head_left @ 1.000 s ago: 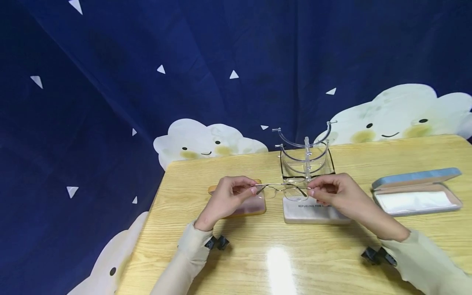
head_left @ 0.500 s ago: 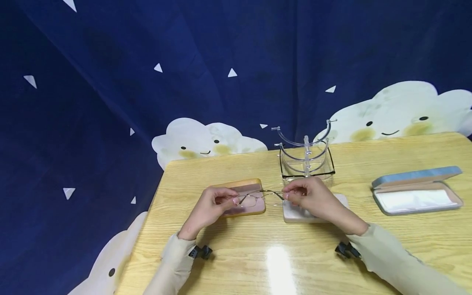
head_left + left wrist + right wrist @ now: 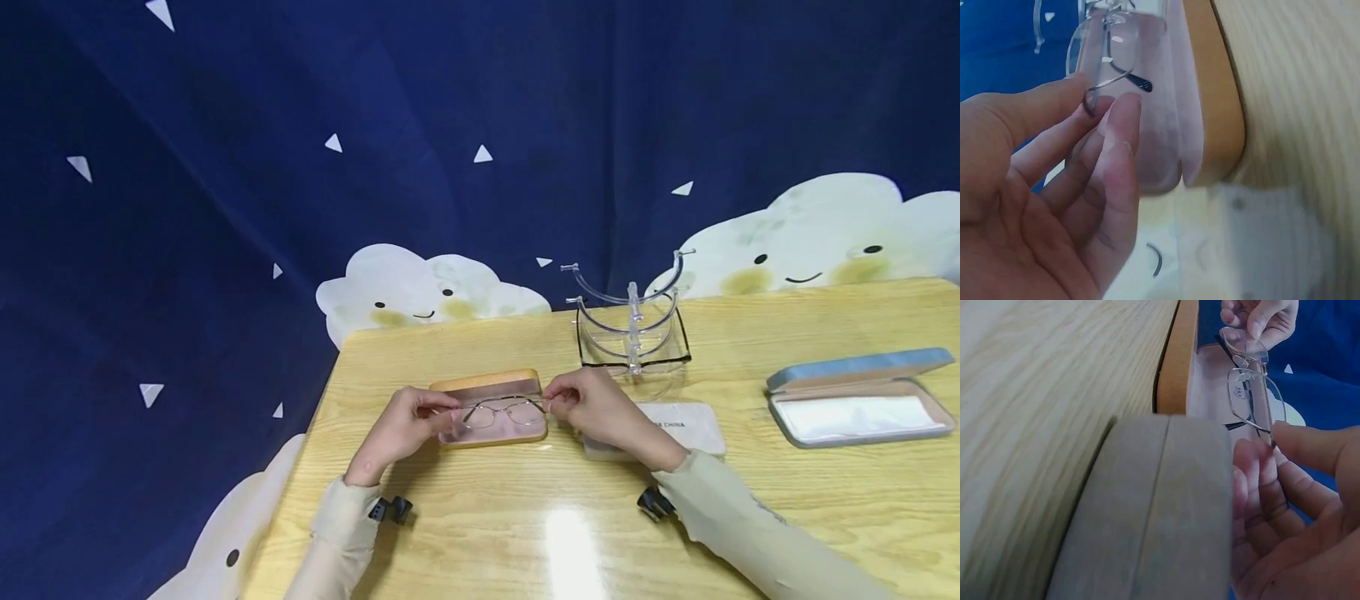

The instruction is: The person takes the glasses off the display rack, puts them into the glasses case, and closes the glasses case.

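Thin metal-framed eyeglasses (image 3: 504, 413) are held level between both hands, over an open orange glasses case (image 3: 495, 442) with a pink lining. My left hand (image 3: 405, 429) pinches the left end of the frame between thumb and fingers. At the other end, my right hand (image 3: 592, 404) pinches the frame near its hinge. In the left wrist view a dark temple tip (image 3: 1141, 83) shows under the lens. From the right wrist view, both lenses (image 3: 1256, 397) appear above the pink lining; whether the glasses touch the case I cannot tell.
A closed pale grey glasses case (image 3: 693, 425) lies partly under my right forearm. Behind it stands a clear display rack (image 3: 633, 325) bearing black-framed glasses (image 3: 688, 357). An open blue glasses case (image 3: 862, 371) with a white cloth (image 3: 855, 418) lies at the right.
Both hands have carried the eyeglasses leftward and slightly down, from in front of the grey case to over the orange case. The grey case's lettering is partly uncovered again.
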The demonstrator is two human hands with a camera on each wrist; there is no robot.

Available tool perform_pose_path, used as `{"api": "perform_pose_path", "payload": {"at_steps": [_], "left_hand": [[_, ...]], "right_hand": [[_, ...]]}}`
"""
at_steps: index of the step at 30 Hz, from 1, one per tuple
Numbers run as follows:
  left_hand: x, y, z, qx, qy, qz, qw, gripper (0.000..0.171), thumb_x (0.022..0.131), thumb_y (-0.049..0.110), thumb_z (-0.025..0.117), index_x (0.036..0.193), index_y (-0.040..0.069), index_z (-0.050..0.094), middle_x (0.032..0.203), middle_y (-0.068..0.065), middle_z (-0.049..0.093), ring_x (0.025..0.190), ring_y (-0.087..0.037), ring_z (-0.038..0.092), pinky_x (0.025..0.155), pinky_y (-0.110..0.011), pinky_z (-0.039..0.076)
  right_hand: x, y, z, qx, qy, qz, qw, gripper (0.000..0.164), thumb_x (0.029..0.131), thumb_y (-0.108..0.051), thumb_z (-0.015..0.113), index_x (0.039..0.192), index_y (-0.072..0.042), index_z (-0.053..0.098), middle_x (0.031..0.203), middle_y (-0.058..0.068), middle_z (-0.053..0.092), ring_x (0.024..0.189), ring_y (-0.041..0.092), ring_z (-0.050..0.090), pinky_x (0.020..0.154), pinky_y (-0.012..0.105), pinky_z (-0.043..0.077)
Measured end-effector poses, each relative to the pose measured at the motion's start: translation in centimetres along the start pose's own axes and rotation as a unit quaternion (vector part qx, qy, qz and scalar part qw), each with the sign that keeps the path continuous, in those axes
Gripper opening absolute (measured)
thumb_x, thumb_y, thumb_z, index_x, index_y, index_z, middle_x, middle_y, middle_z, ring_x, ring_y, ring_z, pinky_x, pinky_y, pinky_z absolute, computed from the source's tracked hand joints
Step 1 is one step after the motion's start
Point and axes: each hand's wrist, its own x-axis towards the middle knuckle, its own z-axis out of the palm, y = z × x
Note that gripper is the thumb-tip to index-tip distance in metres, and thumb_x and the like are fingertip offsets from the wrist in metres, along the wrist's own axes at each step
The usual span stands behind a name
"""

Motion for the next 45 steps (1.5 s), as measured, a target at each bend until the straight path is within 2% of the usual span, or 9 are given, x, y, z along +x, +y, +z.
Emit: {"api": "perform_pose_path", "payload": {"at_steps": [4,12,18,20,26,33,37,40,45], "left_hand": [[0.0,-0.1,-0.7,0.041,0.003,-0.002,0.9992,0.019,0.097,0.012,0.074,0.113,0.002,0.08,0.09,-0.015,0.081,0.071,-0.033,0.076,0.053,-0.021,0.051],[0.2,-1.4,-0.6,0.065,0.002,-0.02,0.9977,0.013,0.096,0.013,0.075,0.105,0.009,0.083,0.083,-0.01,0.08,0.065,-0.029,0.071,0.05,-0.02,0.047],[0.5,-1.9,-0.3,0.077,-0.004,-0.031,0.9965,0.015,0.095,0.004,0.071,0.106,0.005,0.082,0.08,-0.008,0.077,0.059,-0.018,0.065,0.049,-0.019,0.043],[0.6,-2.1,-0.2,0.08,-0.003,-0.031,0.9963,0.015,0.095,0.005,0.072,0.106,0.004,0.082,0.085,-0.01,0.078,0.058,-0.014,0.063,0.05,-0.019,0.043],[0.8,-2.4,0.1,0.081,0.011,-0.034,0.9961,0.017,0.095,0.004,0.071,0.107,0.004,0.082,0.119,-0.016,0.078,0.063,-0.003,0.058,0.052,-0.018,0.043],[1.1,-2.5,0.5,0.088,0.029,-0.03,0.9953,0.012,0.095,0.008,0.073,0.097,0.006,0.084,0.095,-0.01,0.081,0.066,-0.005,0.056,0.056,-0.017,0.044],[1.2,-2.6,0.4,0.082,0.023,-0.033,0.9958,0.011,0.095,0.008,0.074,0.099,0.006,0.084,0.1,-0.01,0.081,0.065,-0.004,0.058,0.056,-0.017,0.046],[1.1,-2.6,0.0,0.07,0.015,-0.041,0.9966,0.013,0.096,0.007,0.072,0.101,0.005,0.084,0.097,-0.012,0.081,0.062,-0.008,0.062,0.053,-0.018,0.046],[0.7,-2.5,-1.0,0.043,0.025,-0.069,0.9964,0.012,0.095,0.011,0.074,0.091,0.003,0.082,0.08,-0.012,0.078,0.062,-0.016,0.065,0.053,-0.02,0.047]], "right_hand": [[0.8,-0.2,0.7,-0.024,-0.006,0.006,1.0,0.012,0.09,-0.005,0.069,0.095,-0.005,0.081,0.079,0.001,0.073,0.07,0.008,0.058,0.066,0.023,0.049],[1.7,0.1,1.8,-0.05,-0.017,0.033,0.998,0.011,0.091,-0.007,0.071,0.094,-0.007,0.081,0.08,0.0,0.074,0.07,0.009,0.059,0.067,0.027,0.049],[1.9,0.4,2.2,-0.087,-0.018,0.037,0.995,0.011,0.09,-0.008,0.072,0.092,-0.01,0.082,0.079,-0.003,0.074,0.073,0.01,0.059,0.07,0.029,0.05],[1.9,0.4,2.2,-0.096,-0.017,0.036,0.995,0.011,0.09,-0.008,0.072,0.092,-0.01,0.082,0.079,-0.003,0.075,0.073,0.01,0.06,0.07,0.03,0.05],[2.0,0.6,2.3,-0.112,-0.013,0.028,0.993,0.01,0.089,-0.008,0.074,0.094,-0.009,0.083,0.084,-0.001,0.079,0.074,0.009,0.063,0.072,0.032,0.054],[2.1,0.9,2.4,-0.133,-0.008,0.031,0.991,0.01,0.089,-0.009,0.076,0.093,-0.009,0.084,0.088,0.002,0.081,0.076,0.011,0.065,0.072,0.033,0.055],[2.1,0.9,2.3,-0.13,-0.009,0.029,0.991,0.011,0.088,-0.007,0.075,0.093,-0.008,0.084,0.089,0.003,0.081,0.075,0.011,0.064,0.07,0.031,0.053],[2.1,0.9,2.2,-0.121,-0.004,0.028,0.992,0.011,0.087,-0.005,0.073,0.087,-0.009,0.083,0.08,0.0,0.077,0.071,0.011,0.06,0.069,0.029,0.05],[2.0,0.7,2.0,-0.122,0.018,0.026,0.992,0.015,0.084,-0.002,0.066,0.074,-0.013,0.069,0.064,-0.003,0.061,0.062,0.012,0.052,0.062,0.027,0.042]]}}
